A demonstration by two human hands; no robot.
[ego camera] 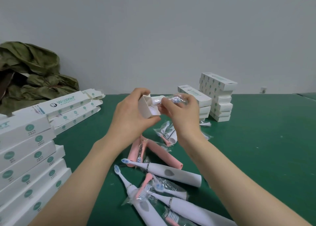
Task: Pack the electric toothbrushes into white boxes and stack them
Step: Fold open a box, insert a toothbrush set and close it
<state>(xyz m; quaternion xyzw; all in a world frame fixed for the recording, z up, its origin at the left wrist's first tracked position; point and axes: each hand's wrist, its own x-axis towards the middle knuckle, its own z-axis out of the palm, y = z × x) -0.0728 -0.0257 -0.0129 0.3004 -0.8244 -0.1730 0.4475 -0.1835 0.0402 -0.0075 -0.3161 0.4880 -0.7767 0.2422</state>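
Observation:
My left hand (131, 112) grips an open white box (146, 108) held up above the green table (256, 148), its open end turned right. My right hand (181, 111) pinches a clear bag of brush heads (177, 99) at that open end; a white toothbrush end (156, 101) sticks out of the box. Loose white toothbrushes (174, 173) and pink ones (153, 150) lie below my hands among more bagged brush heads (166, 131).
Empty white boxes (29, 157) are piled at the left, some with open flaps (75, 109). Closed boxes stand stacked (217, 97) at the back right. An olive green bag (32, 75) slumps against the grey wall at the far left.

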